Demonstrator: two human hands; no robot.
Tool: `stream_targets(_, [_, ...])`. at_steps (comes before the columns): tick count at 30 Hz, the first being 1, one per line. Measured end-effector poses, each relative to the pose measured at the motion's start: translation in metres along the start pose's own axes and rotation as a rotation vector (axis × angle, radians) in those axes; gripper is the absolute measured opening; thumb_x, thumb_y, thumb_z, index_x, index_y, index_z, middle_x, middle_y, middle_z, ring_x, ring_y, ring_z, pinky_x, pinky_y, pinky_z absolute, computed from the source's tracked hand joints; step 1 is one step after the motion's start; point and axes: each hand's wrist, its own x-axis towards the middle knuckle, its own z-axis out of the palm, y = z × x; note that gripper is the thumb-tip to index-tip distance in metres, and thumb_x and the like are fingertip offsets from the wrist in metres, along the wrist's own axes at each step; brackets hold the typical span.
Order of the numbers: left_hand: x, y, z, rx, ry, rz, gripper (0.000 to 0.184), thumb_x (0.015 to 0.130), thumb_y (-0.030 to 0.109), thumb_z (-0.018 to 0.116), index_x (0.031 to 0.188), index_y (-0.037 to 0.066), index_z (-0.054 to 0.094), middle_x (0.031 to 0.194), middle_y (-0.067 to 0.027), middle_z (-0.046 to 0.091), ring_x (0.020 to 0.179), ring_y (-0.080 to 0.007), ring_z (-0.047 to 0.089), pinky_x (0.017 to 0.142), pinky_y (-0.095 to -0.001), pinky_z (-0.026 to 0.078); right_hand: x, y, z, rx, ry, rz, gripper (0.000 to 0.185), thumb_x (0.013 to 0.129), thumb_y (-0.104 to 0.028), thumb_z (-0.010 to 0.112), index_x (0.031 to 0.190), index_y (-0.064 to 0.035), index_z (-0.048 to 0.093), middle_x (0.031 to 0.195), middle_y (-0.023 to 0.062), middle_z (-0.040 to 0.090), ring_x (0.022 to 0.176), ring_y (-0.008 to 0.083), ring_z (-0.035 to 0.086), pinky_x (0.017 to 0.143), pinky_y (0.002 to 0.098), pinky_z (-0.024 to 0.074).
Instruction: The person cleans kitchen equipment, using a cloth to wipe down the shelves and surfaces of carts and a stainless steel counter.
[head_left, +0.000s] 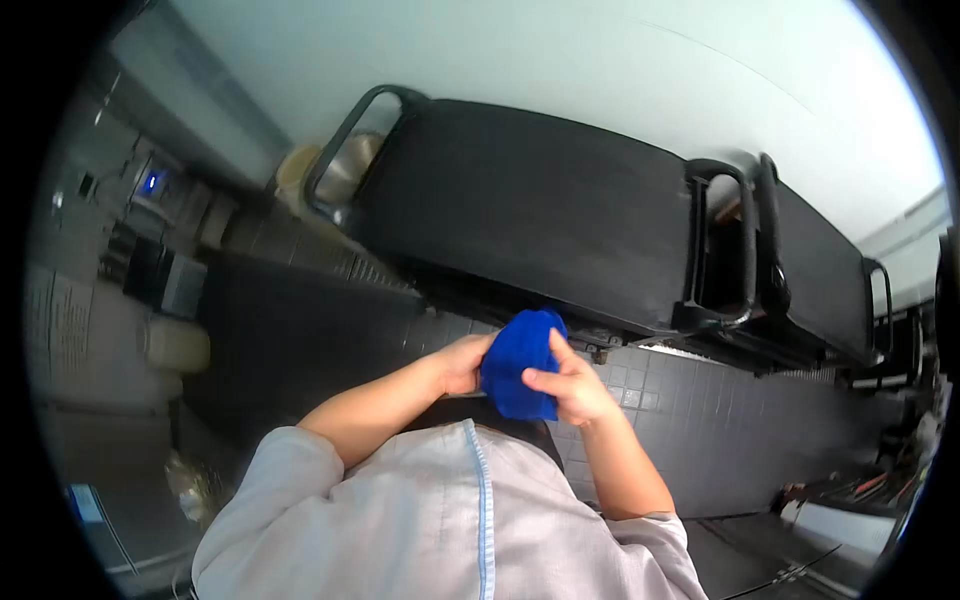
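Note:
A folded blue cloth (pixel 518 368) is held between my two hands, in front of my body and near the long side of a black cart. My left hand (pixel 463 364) grips its left edge, and those fingers are partly hidden behind the cloth. On the other side, my right hand (pixel 578 385) pinches the cloth's right edge, with the thumb lying on the near face.
A black cart (pixel 530 200) with raised end handles stands against the pale wall. Another black cart (pixel 815 260) adjoins it on the right. Grey floor tiles (pixel 670 420) run alongside. At left is a dark mat (pixel 280 340); round containers (pixel 350 165) sit behind the cart's left handle.

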Motion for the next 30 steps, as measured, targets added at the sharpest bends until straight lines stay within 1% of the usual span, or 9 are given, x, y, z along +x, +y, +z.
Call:
stream_targets(5, [-0.051,0.049,-0.018,-0.083,-0.308,0.328,0.06,0.098,0.014,0.061,0.15,0.0,0.034,0.142,-0.015,0.052,0.13,-0.027,0.053,0.11,-0.044,0.042,0.011,-0.016,-0.004,0.077,0.352,-0.195,0.054,0.091,-0.006,0.066,0.141,-0.0028,0.047,0.13,0.0084,0.059,0.121,0.0238,0.057,0.106,0.0398,0.0434])
stream_targets(10, [-0.095,0.053,-0.065,0.003,-0.082,0.47,0.074,0.092,0.006,0.068,0.154,0.003,0.027,0.136,-0.0156,0.056,0.123,-0.0225,0.056,0.108,-0.0404,0.043,0.018,-0.017,0.01,-0.242,0.558,-0.395,0.067,0.089,0.008,0.061,0.149,-0.0085,0.036,0.116,0.0134,0.063,0.102,0.0209,0.064,0.092,0.0336,0.051])
stream_targets(13, [-0.106,0.066,-0.095,0.292,0.04,0.605,0.061,0.093,0.005,0.068,0.147,0.004,0.041,0.115,-0.0105,0.067,0.104,-0.0176,0.065,0.095,-0.0327,0.05,0.018,-0.022,0.002,-0.853,0.633,-0.046,0.042,0.081,0.009,0.068,0.122,0.0012,0.063,0.097,0.0039,0.065,0.083,0.0092,0.06,0.077,0.0229,0.0492])
stream_targets(16, [-0.137,0.083,-0.089,0.829,0.064,0.689,0.047,0.089,0.01,0.071,0.135,0.011,0.058,0.111,-0.0107,0.07,0.096,-0.0179,0.067,0.09,-0.0305,0.052,0.016,-0.028,0.024,-1.299,0.71,-0.005,0.033,0.073,0.009,0.072,0.104,0.0005,0.07,0.089,0.0004,0.065,0.074,0.0068,0.057,0.069,0.0225,0.0486])
stream_targets(18, [-0.185,0.11,-0.041,1.51,-0.282,0.889,0.044,0.086,0.014,0.074,0.129,0.01,0.063,0.109,-0.011,0.071,0.092,-0.0206,0.069,0.087,-0.0349,0.054,-0.008,-0.045,0.045,-1.321,0.84,-0.246,0.026,0.075,0.011,0.069,0.097,-0.0002,0.069,0.092,0.0011,0.066,0.075,0.0069,0.058,0.067,0.0226,0.0489])
stream_targets(19, [-0.203,0.112,-0.015,1.574,-0.47,1.042,0.044,0.085,0.016,0.074,0.127,0.009,0.065,0.108,-0.0106,0.072,0.09,-0.0212,0.07,0.086,-0.0377,0.055,-0.025,-0.043,0.028,-1.152,0.894,-0.581,0.031,0.076,0.016,0.065,0.1,-0.0042,0.069,0.093,0.002,0.066,0.074,0.0076,0.059,0.062,0.0192,0.0467])
stream_targets(21, [-0.23,0.106,0.021,1.395,-0.702,1.329,0.043,0.083,0.02,0.075,0.123,0.008,0.067,0.106,-0.0092,0.073,0.089,-0.0206,0.071,0.086,-0.0423,0.056,-0.053,-0.033,0.036,-1.01,1.08,-0.814,0.027,0.076,0.007,0.066,0.099,-0.0056,0.069,0.095,0.0032,0.066,0.078,0.0123,0.059,0.067,0.0232,0.0469])
stream_targets(25, [-0.192,0.107,-0.017,1.352,-0.592,1.22,0.046,0.08,0.017,0.076,0.122,0.003,0.066,0.103,-0.01,0.074,0.084,-0.0206,0.071,0.09,-0.0422,0.055,-0.05,0.022,0.05,-1.828,1.365,-0.408,0.022,0.077,-0.01,0.066,0.099,-0.0085,0.068,0.097,0.0058,0.065,0.087,0.0216,0.059,0.076,0.0312,0.0471])
stream_targets(30, [-0.16,0.093,-0.094,1.436,-0.311,0.898,0.032,0.078,0.008,0.073,0.108,0.0,0.07,0.092,-0.0129,0.074,0.085,-0.0253,0.073,0.078,-0.035,0.057,-0.008,0.03,0.052,-2.265,1.12,0.056,0.029,0.078,-0.032,0.067,0.099,-0.0121,0.066,0.101,0.0089,0.064,0.097,0.0332,0.06,0.087,0.0412,0.0475])
